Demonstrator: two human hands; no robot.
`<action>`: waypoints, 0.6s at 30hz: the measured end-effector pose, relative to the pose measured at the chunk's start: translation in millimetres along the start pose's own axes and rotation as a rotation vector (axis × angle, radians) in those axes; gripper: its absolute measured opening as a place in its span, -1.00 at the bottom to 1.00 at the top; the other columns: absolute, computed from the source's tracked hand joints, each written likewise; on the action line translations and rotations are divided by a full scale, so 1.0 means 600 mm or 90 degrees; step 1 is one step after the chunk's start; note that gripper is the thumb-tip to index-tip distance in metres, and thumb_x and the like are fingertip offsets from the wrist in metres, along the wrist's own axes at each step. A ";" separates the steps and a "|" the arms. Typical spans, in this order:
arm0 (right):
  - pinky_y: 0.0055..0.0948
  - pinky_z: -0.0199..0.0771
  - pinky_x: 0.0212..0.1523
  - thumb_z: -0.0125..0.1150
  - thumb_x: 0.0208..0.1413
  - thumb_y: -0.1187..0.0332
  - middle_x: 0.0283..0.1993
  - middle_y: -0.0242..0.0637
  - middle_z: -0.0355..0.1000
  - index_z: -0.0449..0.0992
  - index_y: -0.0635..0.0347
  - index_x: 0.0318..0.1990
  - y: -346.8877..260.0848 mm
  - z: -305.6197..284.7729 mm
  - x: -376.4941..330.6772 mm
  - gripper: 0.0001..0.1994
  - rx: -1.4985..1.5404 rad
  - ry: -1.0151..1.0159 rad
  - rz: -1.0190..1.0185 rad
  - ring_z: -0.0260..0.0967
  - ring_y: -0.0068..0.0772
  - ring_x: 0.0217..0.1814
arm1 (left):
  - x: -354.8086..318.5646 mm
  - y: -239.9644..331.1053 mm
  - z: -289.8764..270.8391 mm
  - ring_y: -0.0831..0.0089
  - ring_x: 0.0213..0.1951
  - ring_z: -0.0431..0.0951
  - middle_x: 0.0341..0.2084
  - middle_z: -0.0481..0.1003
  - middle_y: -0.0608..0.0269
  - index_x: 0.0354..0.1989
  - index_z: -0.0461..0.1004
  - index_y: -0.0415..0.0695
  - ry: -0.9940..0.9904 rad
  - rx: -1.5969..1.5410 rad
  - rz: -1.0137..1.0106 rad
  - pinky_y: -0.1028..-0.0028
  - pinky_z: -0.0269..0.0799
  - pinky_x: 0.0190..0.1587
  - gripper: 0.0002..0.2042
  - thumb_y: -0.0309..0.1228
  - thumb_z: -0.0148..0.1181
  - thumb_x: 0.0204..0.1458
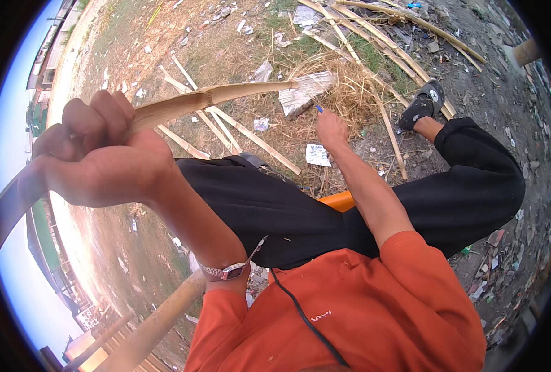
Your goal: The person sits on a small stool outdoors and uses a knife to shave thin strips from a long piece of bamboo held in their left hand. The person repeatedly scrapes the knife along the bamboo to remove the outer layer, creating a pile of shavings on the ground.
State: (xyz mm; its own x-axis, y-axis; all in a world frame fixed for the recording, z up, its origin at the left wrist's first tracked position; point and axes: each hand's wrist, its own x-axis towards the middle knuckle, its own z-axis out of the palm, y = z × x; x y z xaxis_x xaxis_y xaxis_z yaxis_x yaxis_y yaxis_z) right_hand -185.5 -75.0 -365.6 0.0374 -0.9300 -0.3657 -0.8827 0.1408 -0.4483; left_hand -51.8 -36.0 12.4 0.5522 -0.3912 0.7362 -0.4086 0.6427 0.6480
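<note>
Raised close at the left, my left hand (108,149) is closed round a long split bamboo strip (176,110). One end of the strip curves out behind the fist. Its other end reaches over a pale, rough wooden block (306,93) on the ground; whether the two touch, I cannot tell. My right hand (333,130) is closed beside that block, low in front of me. A small blue end (319,108) of a thin object pokes out of its fingers, and the rest is hidden in the grip.
Bamboo strips (226,133) lie beyond my left leg, and longer bamboo pieces (393,49) at the far right. Shavings (356,80) surround the block. A printed white packet (317,155) lies near my right wrist. My shoe (423,104) is at the right. A pole (157,322) stands lower left.
</note>
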 end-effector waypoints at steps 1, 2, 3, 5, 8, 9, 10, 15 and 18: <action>-0.17 0.47 -0.26 -0.10 0.14 0.28 -0.29 0.03 0.47 0.46 0.27 -0.20 0.095 0.042 0.015 -0.73 -0.098 -0.089 0.068 0.48 -0.09 -0.25 | 0.004 0.001 -0.002 0.61 -0.76 -0.26 -0.84 -0.15 0.45 -0.64 -0.06 0.04 -0.007 -0.015 -0.012 0.57 -0.35 -0.67 -0.49 0.23 -0.38 0.07; -0.18 0.46 -0.23 -0.14 0.15 0.27 -0.24 0.06 0.45 0.44 0.31 -0.16 0.169 0.064 0.004 -0.69 -0.060 -0.084 0.158 0.47 -0.07 -0.23 | 0.006 -0.002 -0.009 0.61 -0.76 -0.27 -0.84 -0.15 0.45 -0.64 -0.06 0.04 0.005 0.002 -0.010 0.56 -0.35 -0.67 -0.48 0.24 -0.36 0.05; -0.17 0.45 -0.24 -0.15 0.16 0.26 -0.26 0.07 0.45 0.44 0.30 -0.17 0.170 0.066 -0.010 -0.69 -0.055 -0.067 0.130 0.46 -0.03 -0.24 | 0.009 -0.007 -0.016 0.61 -0.75 -0.27 -0.84 -0.16 0.45 -0.65 -0.06 0.04 0.020 0.022 -0.008 0.56 -0.35 -0.67 -0.47 0.26 -0.34 0.04; -0.14 0.44 -0.27 -0.17 0.17 0.23 -0.29 0.08 0.45 0.44 0.28 -0.21 0.174 0.059 -0.032 -0.69 -0.056 -0.036 0.080 0.45 0.05 -0.26 | 0.010 -0.011 -0.006 0.61 -0.74 -0.26 -0.83 -0.18 0.47 -0.70 -0.12 0.05 0.029 -0.018 -0.003 0.56 -0.36 -0.66 -0.48 0.18 -0.29 0.08; -0.03 0.36 -0.40 -0.19 0.19 0.15 -0.53 0.06 0.40 0.33 0.24 -0.31 0.023 -0.028 -0.048 -0.69 0.193 -0.002 -0.155 0.38 0.18 -0.43 | 0.016 -0.011 -0.004 0.61 -0.74 -0.26 -0.83 -0.19 0.48 -0.72 -0.14 0.06 0.019 0.002 -0.007 0.54 -0.36 -0.65 -0.46 0.17 -0.25 0.09; 0.00 0.33 -0.43 -0.20 0.19 0.14 -0.61 0.05 0.37 0.29 0.22 -0.33 -0.008 -0.049 -0.051 -0.69 0.263 0.047 -0.227 0.35 0.20 -0.49 | 0.015 -0.021 0.004 0.61 -0.74 -0.26 -0.83 -0.19 0.48 -0.72 -0.14 0.06 0.015 0.003 -0.013 0.53 -0.36 -0.65 -0.46 0.17 -0.25 0.08; 0.01 0.33 -0.44 -0.20 0.19 0.14 -0.64 0.04 0.36 0.28 0.22 -0.32 -0.045 -0.069 -0.059 -0.70 0.309 0.052 -0.255 0.35 0.18 -0.52 | 0.019 -0.024 0.008 0.60 -0.74 -0.26 -0.83 -0.19 0.47 -0.71 -0.14 0.05 0.018 0.016 -0.018 0.53 -0.36 -0.66 -0.45 0.19 -0.23 0.07; 0.03 0.34 -0.44 -0.24 0.20 0.14 -0.64 0.07 0.36 0.27 0.21 -0.28 -0.133 -0.090 -0.027 -0.70 0.274 0.067 -0.217 0.36 0.20 -0.52 | 0.021 -0.026 0.012 0.60 -0.74 -0.25 -0.83 -0.17 0.46 -0.72 -0.13 0.04 0.010 0.035 -0.004 0.52 -0.36 -0.65 -0.44 0.21 -0.21 0.04; 0.01 0.37 -0.43 -0.30 0.21 0.13 -0.58 0.09 0.39 0.26 0.21 -0.26 -0.123 -0.034 0.009 -0.67 0.207 0.086 -0.155 0.36 0.24 -0.51 | 0.025 -0.022 0.002 0.60 -0.72 -0.25 -0.82 -0.17 0.46 -0.73 -0.15 0.05 0.011 0.015 -0.013 0.51 -0.37 -0.63 -0.45 0.18 -0.19 0.05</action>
State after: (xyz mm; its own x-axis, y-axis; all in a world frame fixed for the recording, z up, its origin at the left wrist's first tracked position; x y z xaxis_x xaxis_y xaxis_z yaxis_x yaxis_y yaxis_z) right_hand -130.0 -97.2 -317.8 0.1448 -0.9826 -0.1167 -0.6610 -0.0083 -0.7504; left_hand -39.2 -51.2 14.8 0.5727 -0.3934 0.7192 -0.4138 0.6187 0.6679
